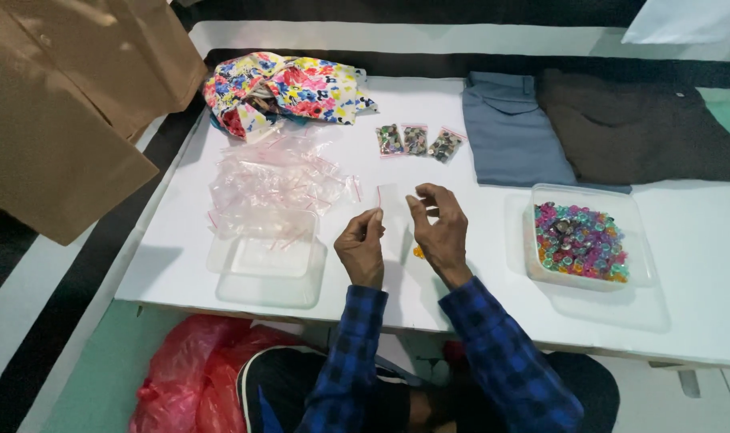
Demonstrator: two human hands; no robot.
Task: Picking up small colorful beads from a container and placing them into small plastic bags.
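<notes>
Head view: both hands pinch a small clear plastic zip bag (390, 210) above the near edge of the white tabletop (701, 232), left hand (361, 250) and right hand (440, 232) closed on its side edges. Light, limp and slippery, it seems best held by its rims. An orange bead (418, 252) lies beneath.

Single head-worn view, looking steeply down and forward over the white worktop (181, 265). Close range: both hands sit centre frame, with the far worktop edge beyond them.
</notes>
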